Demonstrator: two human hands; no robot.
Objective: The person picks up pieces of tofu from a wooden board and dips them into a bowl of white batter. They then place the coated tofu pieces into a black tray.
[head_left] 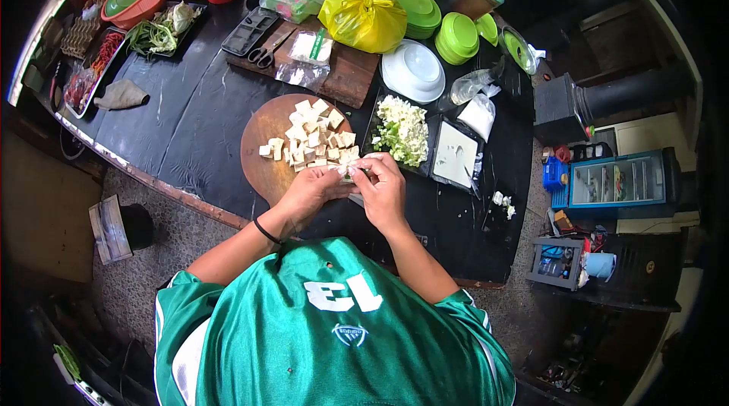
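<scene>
My left hand (323, 184) and my right hand (382, 189) meet at the table's near side, fingertips closed together. Between them is a small pale piece (350, 171) that looks like a tofu cube; the fingers cover much of it. Just beyond, cut tofu cubes (311, 132) lie heaped on a round wooden board (262, 132). To the right of the heap, a black tray holds chopped white and green vegetables (401, 129). Beside that tray, a dark-framed shallow container (454, 155) has a smooth white surface.
Behind the board stand a wooden block (349, 75) with scissors (266, 53), a yellow plastic bag (362, 15), white plates (412, 72) and green bowls (457, 37). White scraps (503, 205) lie at right. Trays of greens (163, 34) and chilies (102, 56) sit far left.
</scene>
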